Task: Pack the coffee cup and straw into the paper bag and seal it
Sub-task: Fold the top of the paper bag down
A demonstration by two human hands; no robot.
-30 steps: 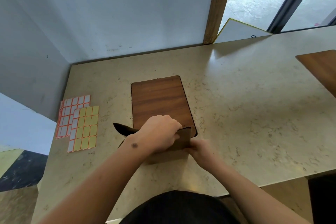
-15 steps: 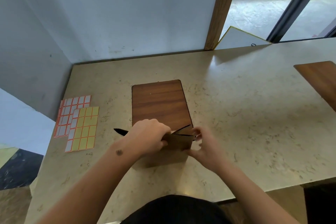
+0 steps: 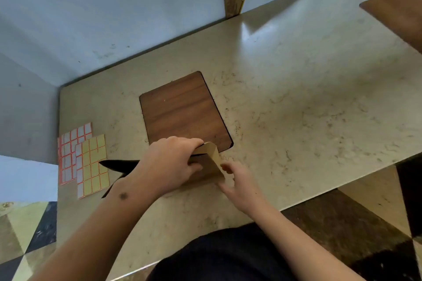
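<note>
Two bare forearms are seen reaching in from the bottom edge, with no sleeves, watch, bracelet or rings visible on either. The left hand (image 3: 170,164) is shown from the back, its knuckles rounded, and a small dark round mark is seen on the back of the left wrist. The right hand (image 3: 239,183) is seen with slim fingers (image 3: 226,167) whose tips are slightly blurred. At the bottom centre, a dark, near-black garment (image 3: 219,255) of plain fabric is worn over the torso; no print or seam can be made out.
</note>
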